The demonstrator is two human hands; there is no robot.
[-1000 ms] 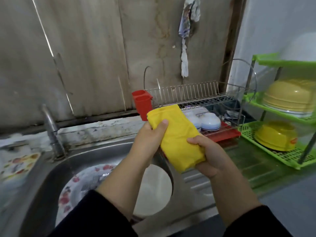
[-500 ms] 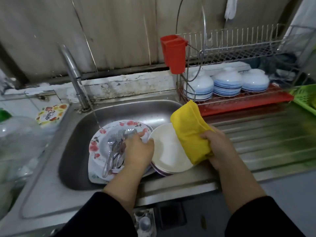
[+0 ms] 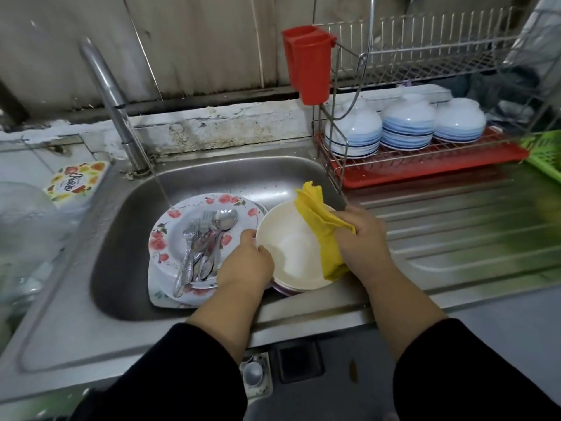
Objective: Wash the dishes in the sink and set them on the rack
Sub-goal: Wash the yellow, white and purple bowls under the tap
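Observation:
A cream bowl (image 3: 291, 253) lies in the steel sink (image 3: 212, 177) on top of other dishes. My left hand (image 3: 246, 264) grips its left rim. My right hand (image 3: 361, 238) holds a folded yellow cloth (image 3: 321, 229) against the bowl's right side. To the left lies a flowered plate (image 3: 182, 220) stacked on more plates, with several spoons and forks (image 3: 203, 247) on it. A thin stream of water runs from the tap (image 3: 109, 95) onto the plate. The wire dish rack (image 3: 425, 74) stands at the right with three upturned blue-striped bowls (image 3: 406, 123).
A red cutlery holder (image 3: 308, 62) hangs on the rack's left end, over a red drip tray (image 3: 425, 168). A green basket (image 3: 543, 153) sits at the far right. The ribbed steel drainboard (image 3: 455, 226) lies right of the sink. A printed sponge pack (image 3: 76, 182) rests left of the tap.
My view dropped from the rack to the sink. My left hand let go of the cloth and took the cream bowl's rim. My right hand brought the cloth down to the bowl.

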